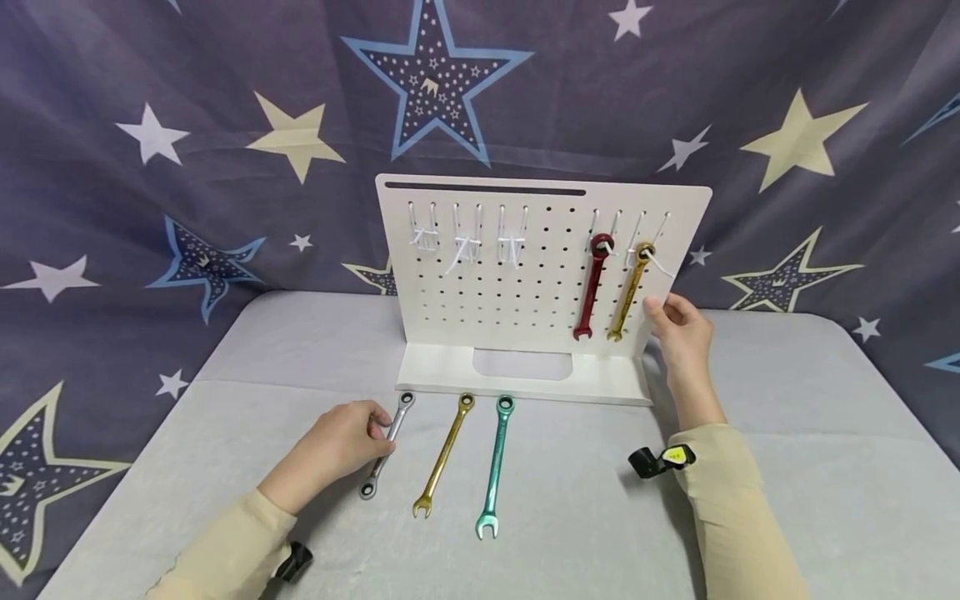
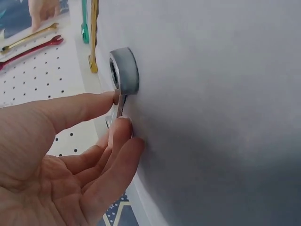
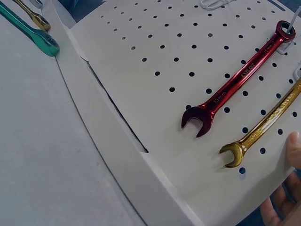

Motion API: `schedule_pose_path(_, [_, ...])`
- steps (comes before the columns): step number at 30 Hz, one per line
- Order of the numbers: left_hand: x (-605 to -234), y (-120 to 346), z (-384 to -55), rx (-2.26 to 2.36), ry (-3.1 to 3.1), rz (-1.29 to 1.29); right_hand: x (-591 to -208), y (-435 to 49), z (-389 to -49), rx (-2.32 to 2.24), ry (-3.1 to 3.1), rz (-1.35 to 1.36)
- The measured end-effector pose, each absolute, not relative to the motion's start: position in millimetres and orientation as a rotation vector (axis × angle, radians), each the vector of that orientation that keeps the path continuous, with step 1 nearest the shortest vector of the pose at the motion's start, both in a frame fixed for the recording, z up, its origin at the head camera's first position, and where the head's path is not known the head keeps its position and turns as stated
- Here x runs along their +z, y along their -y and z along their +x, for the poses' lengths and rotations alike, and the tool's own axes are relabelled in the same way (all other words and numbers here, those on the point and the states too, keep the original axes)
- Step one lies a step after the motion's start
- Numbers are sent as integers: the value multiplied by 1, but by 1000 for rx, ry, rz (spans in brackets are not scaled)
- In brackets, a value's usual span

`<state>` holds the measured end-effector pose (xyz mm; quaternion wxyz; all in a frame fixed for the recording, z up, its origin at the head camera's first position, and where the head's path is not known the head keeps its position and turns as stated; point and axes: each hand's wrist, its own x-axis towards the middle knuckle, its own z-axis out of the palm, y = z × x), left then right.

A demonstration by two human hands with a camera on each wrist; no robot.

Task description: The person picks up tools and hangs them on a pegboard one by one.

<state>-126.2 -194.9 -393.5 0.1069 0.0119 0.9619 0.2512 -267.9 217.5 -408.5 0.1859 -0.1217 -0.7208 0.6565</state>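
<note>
Silver wrench is getting pinched between thumb and fingers of the left hand, just off the front left corner of the white pegboard's base; honestly can't tell if it's fully touching the desk. Heading toward the desk's right edge from there, a gold wrench and then a green wrench are lying with their ring ends near the base's front edge. Meanwhile the right hand is gripping the pegboard's right edge, thumb in front, fingers behind, and a red wrench plus a second gold wrench are hanging right nearby.
</note>
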Motion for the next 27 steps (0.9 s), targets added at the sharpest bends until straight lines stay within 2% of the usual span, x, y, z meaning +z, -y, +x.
schedule_pose_path(18, [-391, 190, -122, 709, -2878, 55, -409, -215, -265, 1822, 2023, -325])
schedule_pose_path(27, [-400, 202, -130, 858, -2759, 53, -408, -214, -266, 1820, 2025, -319])
